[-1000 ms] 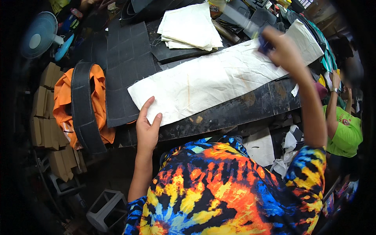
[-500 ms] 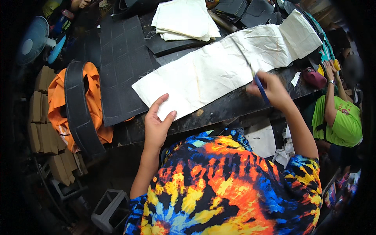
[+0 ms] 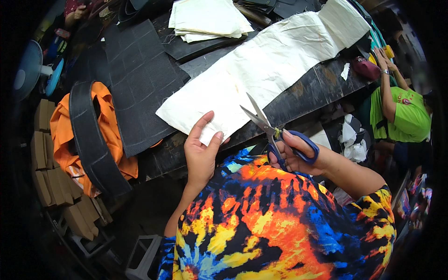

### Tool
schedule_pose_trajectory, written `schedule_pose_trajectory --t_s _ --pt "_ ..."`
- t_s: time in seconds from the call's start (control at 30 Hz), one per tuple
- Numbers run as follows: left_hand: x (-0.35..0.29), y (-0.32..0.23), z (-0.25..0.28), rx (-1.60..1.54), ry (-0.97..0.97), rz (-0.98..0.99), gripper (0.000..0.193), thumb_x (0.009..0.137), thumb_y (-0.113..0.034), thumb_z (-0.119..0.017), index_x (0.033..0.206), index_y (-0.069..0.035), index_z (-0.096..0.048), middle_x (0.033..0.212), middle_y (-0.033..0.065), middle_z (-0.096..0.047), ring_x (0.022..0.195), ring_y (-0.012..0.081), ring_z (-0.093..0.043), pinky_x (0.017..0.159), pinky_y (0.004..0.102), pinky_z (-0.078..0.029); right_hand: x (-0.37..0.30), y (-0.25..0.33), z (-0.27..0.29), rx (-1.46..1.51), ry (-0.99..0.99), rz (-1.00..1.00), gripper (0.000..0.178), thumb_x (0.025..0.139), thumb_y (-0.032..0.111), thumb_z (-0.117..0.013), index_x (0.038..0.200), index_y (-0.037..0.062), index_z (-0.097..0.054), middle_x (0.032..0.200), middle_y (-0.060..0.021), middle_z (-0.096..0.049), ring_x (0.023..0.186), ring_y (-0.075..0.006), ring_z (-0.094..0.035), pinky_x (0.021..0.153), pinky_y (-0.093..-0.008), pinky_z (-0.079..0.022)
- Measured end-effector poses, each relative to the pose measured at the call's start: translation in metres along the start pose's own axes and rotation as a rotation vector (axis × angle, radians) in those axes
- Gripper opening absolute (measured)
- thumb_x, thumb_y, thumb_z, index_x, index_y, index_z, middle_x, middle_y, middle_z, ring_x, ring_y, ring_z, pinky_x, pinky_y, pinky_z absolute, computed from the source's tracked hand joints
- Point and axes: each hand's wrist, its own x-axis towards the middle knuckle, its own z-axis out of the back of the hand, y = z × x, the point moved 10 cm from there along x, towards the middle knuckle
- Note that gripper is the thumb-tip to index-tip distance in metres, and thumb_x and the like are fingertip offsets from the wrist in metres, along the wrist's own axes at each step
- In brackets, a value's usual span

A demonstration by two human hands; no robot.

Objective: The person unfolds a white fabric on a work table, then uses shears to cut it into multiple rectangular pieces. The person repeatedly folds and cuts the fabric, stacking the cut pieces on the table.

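Observation:
A long strip of white cloth [image 3: 280, 56] with frayed edges lies slantwise across the dark table. My left hand [image 3: 203, 151] has the near edge of its left end between thumb and fingers, the index finger stretched over the top. In my right hand [image 3: 298, 156] is a pair of scissors [image 3: 266, 122] with blue handles and a bit of yellowish wrapping at the pivot. Their blades are spread and point away to the left, at the cloth's near edge. Whether cloth lies between the blades I cannot tell.
Black sheets [image 3: 140, 84] lie left of the cloth, a stack of white cloth pieces [image 3: 207, 18] behind it. An orange cloth bundle [image 3: 109, 112] with a black band [image 3: 88, 135] sits at the left. A person in a green shirt [image 3: 406, 112] works at the right beside a maroon pouch [image 3: 366, 68].
My right hand has brought the scissors nearer and to the left, and the blades have spread. My left hand has shifted slightly right and now grips the cloth's edge.

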Motion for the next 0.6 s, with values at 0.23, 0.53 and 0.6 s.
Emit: schedule_pose_trajectory --t_s 0.23,0.53,0.6 --pt "0.006 0.008 -0.002 -0.053 -0.005 0.052 0.051 0.093 0.006 -0.057 0.141 0.001 -0.045 0.126 0.0144 -0.058 0.106 0.0171 -0.063 0.085 0.0277 -0.059 -0.026 -0.003 0.003 0.136 -0.065 -0.016 0.055 0.099 0.060 -0.044 0.090 0.0087 -0.062 0.085 -0.0037 -0.064 0.075 -0.0112 -0.061 0.069 -0.0250 -0.049" --pt "-0.005 0.006 -0.004 -0.029 0.010 0.059 0.053 0.091 0.011 -0.056 0.142 0.000 -0.044 0.135 0.0136 -0.052 0.106 0.0169 -0.064 0.084 0.0277 -0.059 -0.008 0.000 -0.012 0.141 -0.101 -0.019 0.052 0.094 0.063 -0.053 0.088 0.0111 -0.061 0.084 -0.0022 -0.064 0.075 -0.0128 -0.061 0.068 -0.0261 -0.049" --pt "-0.008 0.009 -0.006 -0.036 0.030 0.085 0.054 0.091 0.011 -0.057 0.142 -0.001 -0.044 0.136 0.0133 -0.051 0.107 0.0171 -0.063 0.084 0.0276 -0.059 -0.003 0.003 -0.013 0.163 -0.144 -0.005 0.049 0.091 0.061 -0.059 0.090 0.0121 -0.060 0.082 -0.0024 -0.064 0.076 -0.0137 -0.062 0.070 -0.0275 -0.050"
